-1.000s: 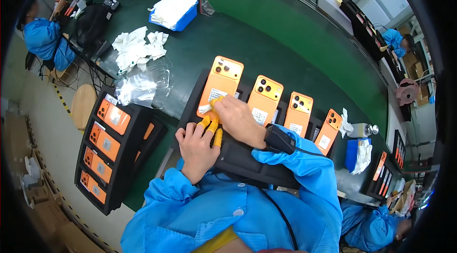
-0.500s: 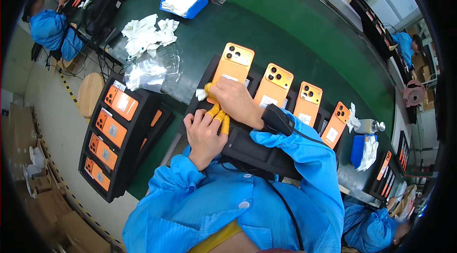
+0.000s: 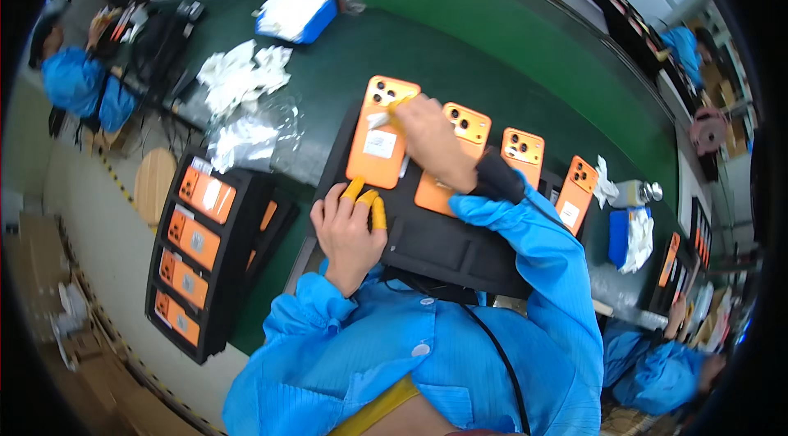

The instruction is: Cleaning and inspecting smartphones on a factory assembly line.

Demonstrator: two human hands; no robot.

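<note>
An orange phone [image 3: 369,168], back side up with a white label, lies leftmost in a row on a black foam tray [image 3: 427,254]. My right hand [image 3: 435,141], in yellow finger covers, pinches a small white cloth [image 3: 378,120] against its upper part, just below the camera block. Yellow covers also wrap several fingers of my left hand [image 3: 346,235]. Its fingers are stretched out, tips at that phone's lower edge. Right of it lie a second phone [image 3: 443,192], partly hidden by my right arm, a third phone [image 3: 523,149] and a fourth phone [image 3: 579,182].
Left stands a black tray [image 3: 215,305] of orange phones. Beyond it are clear plastic film [image 3: 246,141], crumpled white cloths [image 3: 242,75] and a blue box of cloths [image 3: 324,22]. A bottle [image 3: 630,192] and a smaller blue box [image 3: 618,241] stand right. Other people in blue work nearby.
My right hand with the cloth has moved from the leftmost phone's lower left edge up to its camera end. My left hand stays at the lower edge. The whole view has shifted slightly.
</note>
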